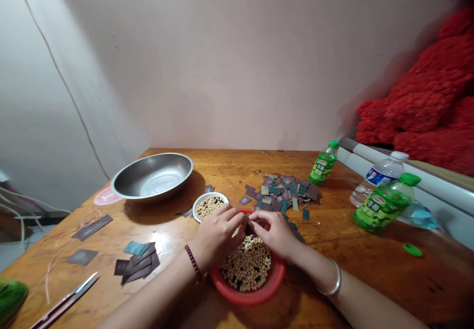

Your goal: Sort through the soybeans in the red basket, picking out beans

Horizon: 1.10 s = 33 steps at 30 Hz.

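A red bowl [249, 297] holds many pale beads with some dark ones among them. Above its far part my left hand [222, 227] and my right hand [272, 230] meet, fingers pinched around a small dark piece [249, 228]; its details are too small to tell. A white dish [210, 206] of similar pale and dark beads stands just beyond my left hand. Past my right hand lies a loose pile of small dark, green and tan pieces [283, 193]. Several dark pieces and a teal one [138, 262] form a smaller stack to the left.
A steel basin [155, 176] stands at the back left. Scissors [68, 302] and thin cords [50, 265] lie at the left. Two green-labelled bottles [323, 163] [385, 203], a clear bottle [377, 176] and a green cap [412, 249] are at the right, near red yarn [425, 102].
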Available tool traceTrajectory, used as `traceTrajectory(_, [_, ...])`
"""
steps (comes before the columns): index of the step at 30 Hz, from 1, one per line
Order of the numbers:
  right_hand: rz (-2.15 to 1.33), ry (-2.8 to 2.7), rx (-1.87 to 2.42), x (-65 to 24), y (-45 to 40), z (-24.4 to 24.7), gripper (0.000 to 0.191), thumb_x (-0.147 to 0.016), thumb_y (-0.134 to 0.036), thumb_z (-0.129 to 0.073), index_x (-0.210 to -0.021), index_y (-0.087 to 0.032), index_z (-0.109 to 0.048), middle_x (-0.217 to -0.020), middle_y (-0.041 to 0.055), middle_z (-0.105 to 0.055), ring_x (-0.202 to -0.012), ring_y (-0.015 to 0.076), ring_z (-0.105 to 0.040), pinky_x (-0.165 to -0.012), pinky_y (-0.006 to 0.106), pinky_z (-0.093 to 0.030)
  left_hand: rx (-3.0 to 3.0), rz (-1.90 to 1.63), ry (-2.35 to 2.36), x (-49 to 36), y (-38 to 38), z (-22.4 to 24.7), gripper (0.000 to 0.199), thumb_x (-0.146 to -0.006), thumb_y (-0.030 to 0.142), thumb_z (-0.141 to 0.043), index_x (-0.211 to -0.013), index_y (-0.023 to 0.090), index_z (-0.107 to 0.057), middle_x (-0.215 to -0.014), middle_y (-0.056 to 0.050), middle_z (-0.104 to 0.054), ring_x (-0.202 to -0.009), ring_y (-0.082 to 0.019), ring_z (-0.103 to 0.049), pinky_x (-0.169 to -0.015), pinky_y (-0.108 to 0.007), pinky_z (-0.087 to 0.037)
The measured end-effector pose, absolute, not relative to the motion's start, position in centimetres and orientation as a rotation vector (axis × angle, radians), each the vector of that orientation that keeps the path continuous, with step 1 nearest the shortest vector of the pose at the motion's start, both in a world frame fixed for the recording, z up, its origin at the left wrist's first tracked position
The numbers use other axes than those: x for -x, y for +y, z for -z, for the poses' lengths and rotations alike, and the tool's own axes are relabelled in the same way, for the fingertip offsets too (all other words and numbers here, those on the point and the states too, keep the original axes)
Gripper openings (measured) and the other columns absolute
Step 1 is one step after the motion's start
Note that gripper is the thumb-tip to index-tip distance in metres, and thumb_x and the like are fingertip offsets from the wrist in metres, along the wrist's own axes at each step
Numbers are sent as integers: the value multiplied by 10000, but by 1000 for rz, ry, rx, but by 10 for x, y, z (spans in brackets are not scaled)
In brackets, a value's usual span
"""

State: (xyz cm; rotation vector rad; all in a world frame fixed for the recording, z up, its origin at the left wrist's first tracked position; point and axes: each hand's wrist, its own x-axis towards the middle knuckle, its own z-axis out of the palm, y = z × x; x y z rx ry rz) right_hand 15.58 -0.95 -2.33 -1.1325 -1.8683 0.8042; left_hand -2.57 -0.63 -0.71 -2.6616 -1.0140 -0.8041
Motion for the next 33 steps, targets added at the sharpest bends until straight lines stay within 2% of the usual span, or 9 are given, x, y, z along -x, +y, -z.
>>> traceTrajectory(33, [-787, -1893, 1136, -155, -10, 22, 157, -777, -180, -525, -834, -164, -671, -751, 35, -697, -651, 141, -632, -589, 218, -465, 2653, 750, -1037, 25, -7, 6, 54, -802, 179, -487, -814, 192, -538, -758, -13, -569, -758, -157, -470, -644, -275, -419])
